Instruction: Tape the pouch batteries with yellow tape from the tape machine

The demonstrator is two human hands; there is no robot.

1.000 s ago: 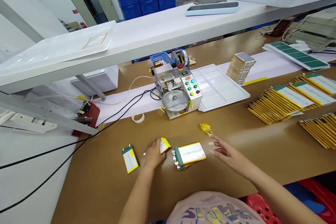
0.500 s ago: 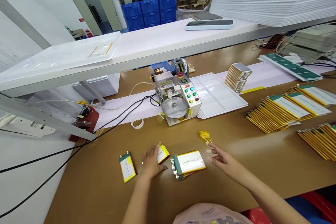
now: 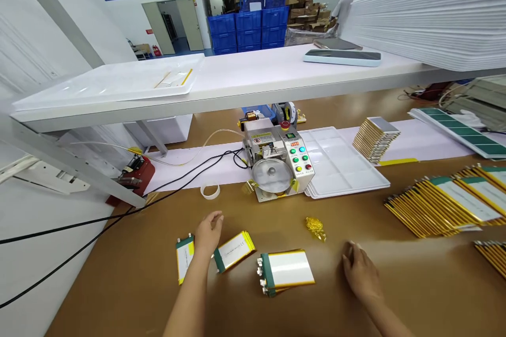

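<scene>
My left hand (image 3: 208, 234) hovers between a single flat battery cell (image 3: 184, 258) and a small fanned stack of battery cells (image 3: 234, 250). Its thumb stands apart from the fingers, and nothing shows in it. My right hand (image 3: 362, 274) is low over the tabletop, fingers loosely bent and thumb slightly apart, with no object visible in it. Between the hands lies another stack of battery cells (image 3: 290, 268); its top cell shows a plain white face, with metal tabs at the green end. A crumpled heap of yellow film pieces (image 3: 315, 228) is beyond it.
A tape dispensing machine (image 3: 272, 158) with a round disc and coloured buttons stands behind. Near it are a tape roll (image 3: 210, 191) and white trays (image 3: 343, 168). Rows of battery cells (image 3: 438, 205) lie at right. A shelf (image 3: 253, 79) spans above; black cables (image 3: 169, 197) cross left.
My left hand has left the small stack and moved left. My right hand has drawn back from beside the film heap, its fingers more bent. The larger stack's top cell now shows no print.
</scene>
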